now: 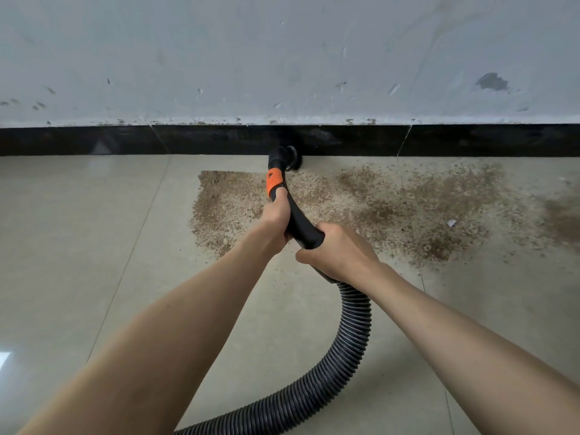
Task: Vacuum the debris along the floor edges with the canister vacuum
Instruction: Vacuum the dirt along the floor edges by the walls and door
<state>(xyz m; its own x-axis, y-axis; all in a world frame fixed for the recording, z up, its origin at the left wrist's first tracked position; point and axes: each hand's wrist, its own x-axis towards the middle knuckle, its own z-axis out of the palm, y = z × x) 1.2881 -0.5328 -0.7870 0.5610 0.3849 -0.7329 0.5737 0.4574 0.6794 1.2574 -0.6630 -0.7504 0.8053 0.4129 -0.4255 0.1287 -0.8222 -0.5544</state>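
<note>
The round brush nozzle (290, 157) of the vacuum sits on the floor (94, 246) right at its far edge, touching the black skirting (188, 140) under the grey wall (282, 58). Behind it the black handle tube (299, 219) with an orange collar (274, 182) curves back into the ribbed hose (348, 334). The left hand (276, 219) has its fingers wrapped tight around the tube just below the collar; the right hand (337, 251) is closed around it further back. Brown sawdust (392, 208) spreads from the nozzle along the edge to the right, with a clean-cut boundary on its left side. The edge pass looks under way; next the nozzle likely needs drawing rightward along the skirting, kept flat on the tile
</note>
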